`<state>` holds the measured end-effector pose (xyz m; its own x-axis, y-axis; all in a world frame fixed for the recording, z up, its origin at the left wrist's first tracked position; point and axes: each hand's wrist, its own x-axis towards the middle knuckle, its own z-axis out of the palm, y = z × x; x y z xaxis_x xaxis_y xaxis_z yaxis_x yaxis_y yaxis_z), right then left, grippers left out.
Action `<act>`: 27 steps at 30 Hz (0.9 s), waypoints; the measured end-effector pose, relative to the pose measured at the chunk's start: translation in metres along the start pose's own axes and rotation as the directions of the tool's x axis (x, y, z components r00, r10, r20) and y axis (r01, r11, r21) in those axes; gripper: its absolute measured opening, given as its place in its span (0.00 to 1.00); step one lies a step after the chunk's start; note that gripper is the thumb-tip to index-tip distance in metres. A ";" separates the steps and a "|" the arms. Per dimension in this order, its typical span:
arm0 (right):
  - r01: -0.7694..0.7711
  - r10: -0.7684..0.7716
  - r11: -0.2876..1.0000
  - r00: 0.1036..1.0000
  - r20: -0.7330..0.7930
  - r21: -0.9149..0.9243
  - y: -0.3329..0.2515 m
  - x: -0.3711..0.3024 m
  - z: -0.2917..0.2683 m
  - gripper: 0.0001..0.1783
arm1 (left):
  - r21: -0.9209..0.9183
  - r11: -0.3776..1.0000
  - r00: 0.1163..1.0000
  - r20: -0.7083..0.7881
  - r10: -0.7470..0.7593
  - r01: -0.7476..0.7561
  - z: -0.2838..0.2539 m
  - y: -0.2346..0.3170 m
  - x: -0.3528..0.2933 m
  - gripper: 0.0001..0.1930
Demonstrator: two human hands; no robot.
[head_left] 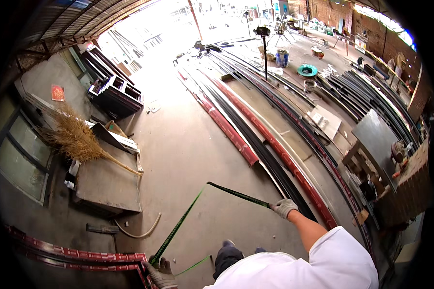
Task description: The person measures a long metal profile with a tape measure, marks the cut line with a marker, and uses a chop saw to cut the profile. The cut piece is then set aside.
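Note:
A long, narrow green and black tape measure blade (pixel 182 222) runs between my hands, sharply bent at its far point. My right hand (pixel 285 208), in a pale work glove, is closed on one end of it, beside the long dark and red profiles. At the lower left, my left hand (pixel 162 275), in a darker-looking glove, is closed around the other stretch, next to the corner of a red-wrapped frame (pixel 96 255). Another short green length angles out over the floor near this hand. Whether the left hand also touches the frame, I cannot tell.
Long red-wrapped profiles (pixel 255 120) lie along the floor ahead on the right. On the left, a straw broom (pixel 77 135) rests on a low box-like stand (pixel 111 185). A curved hose piece (pixel 147 232) lies near it. Dark frames (pixel 118 96) are stacked farther back.

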<state>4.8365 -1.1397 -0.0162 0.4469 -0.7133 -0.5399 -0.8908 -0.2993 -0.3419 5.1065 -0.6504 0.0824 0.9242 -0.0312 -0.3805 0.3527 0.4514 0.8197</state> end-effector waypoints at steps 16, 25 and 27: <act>-0.273 0.273 0.962 0.962 0.010 -0.010 -0.167 0.249 -0.006 0.32 | 0.190 0.962 0.962 0.154 -0.227 0.196 0.319 0.007 0.436 0.25; -0.326 0.326 0.945 0.933 0.150 -0.025 -0.263 0.463 -0.059 0.30 | 0.251 0.947 0.918 0.290 -0.270 0.200 0.506 -0.053 0.630 0.27; -0.298 0.300 0.954 0.940 0.161 -0.039 -0.316 0.535 -0.096 0.31 | 0.258 0.941 0.941 0.197 -0.275 0.221 0.524 -0.057 0.678 0.26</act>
<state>5.3497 -1.4878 -0.1233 0.1661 -0.6589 -0.7337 -0.9860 -0.0981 -0.1352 5.7899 -1.1641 0.0020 0.8017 -0.3289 -0.4991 0.5735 0.1881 0.7973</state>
